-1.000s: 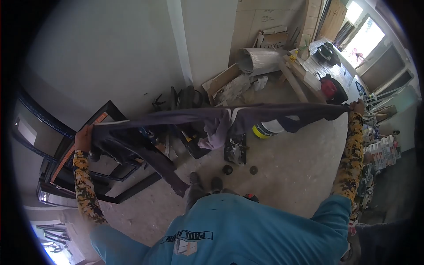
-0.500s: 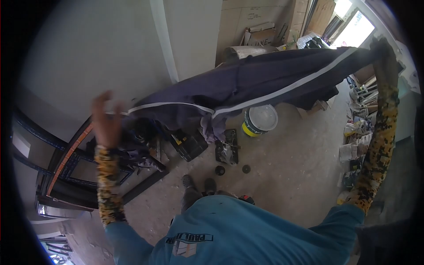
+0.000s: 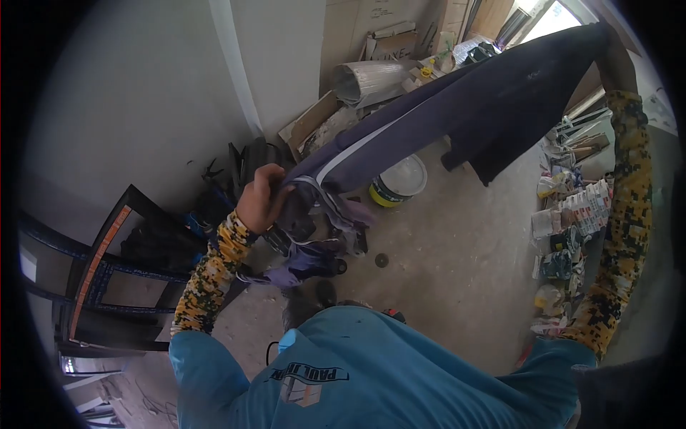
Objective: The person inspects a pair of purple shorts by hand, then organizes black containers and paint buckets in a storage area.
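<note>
A dark purple-grey garment (image 3: 429, 132) with a white stripe is stretched slantwise in front of me, from lower left to upper right. My left hand (image 3: 261, 200) is closed around its bunched lower end, where loose folds (image 3: 314, 261) hang toward the floor. High at the upper right, my right hand (image 3: 617, 63) grips the far end; its fingers are partly lost in shadow and against the dark cloth. Both forearms wear yellow-and-black camouflage sleeves (image 3: 629, 186). Whether the garment is a jacket or trousers cannot be made out.
A lidded bucket (image 3: 404, 177) stands on the floor behind the cloth. Dark frames (image 3: 107, 272) lean at the left. A silvery roll (image 3: 371, 84) and a cardboard box (image 3: 393, 46) lie by the back wall. Packs and tools (image 3: 572, 214) line the right side.
My left hand has come in from the left, where it was open and off the cloth, and has taken hold of the garment. The right end has risen slightly, and the lower folds are gathered.
</note>
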`<act>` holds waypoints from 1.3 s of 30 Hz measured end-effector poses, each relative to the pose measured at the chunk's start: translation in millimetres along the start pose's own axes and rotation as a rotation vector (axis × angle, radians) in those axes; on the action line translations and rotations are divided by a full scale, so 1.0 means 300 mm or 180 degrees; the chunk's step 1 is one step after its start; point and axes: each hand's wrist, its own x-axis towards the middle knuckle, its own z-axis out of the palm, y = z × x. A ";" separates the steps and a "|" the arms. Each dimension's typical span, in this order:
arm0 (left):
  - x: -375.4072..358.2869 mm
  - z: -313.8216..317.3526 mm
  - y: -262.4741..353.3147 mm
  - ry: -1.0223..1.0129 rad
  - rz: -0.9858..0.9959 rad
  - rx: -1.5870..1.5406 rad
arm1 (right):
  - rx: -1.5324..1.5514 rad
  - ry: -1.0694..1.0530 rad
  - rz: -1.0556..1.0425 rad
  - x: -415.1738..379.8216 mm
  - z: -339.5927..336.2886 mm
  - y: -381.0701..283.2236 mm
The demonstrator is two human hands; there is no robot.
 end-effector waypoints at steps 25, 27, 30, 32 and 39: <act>0.018 -0.495 0.509 0.0275 -0.0449 -0.1189 | 0.0751 -0.3545 -0.1413 -1.010 0.827 -0.249; 0.028 -0.498 0.532 0.0272 -0.0621 -0.1298 | 0.1559 -0.4095 -0.0447 -1.126 0.862 -0.241; 0.015 -0.505 0.533 0.0036 -0.0674 -0.1144 | 0.2233 -0.4387 0.0543 -1.146 0.901 -0.197; -0.005 -0.507 0.523 -0.0335 -0.0907 -0.1492 | 0.2075 -0.4628 0.0583 -1.139 0.892 -0.203; -0.108 -0.640 0.607 -0.1464 -0.0510 -0.0129 | 0.1321 -0.5631 0.0104 -1.200 0.869 -0.423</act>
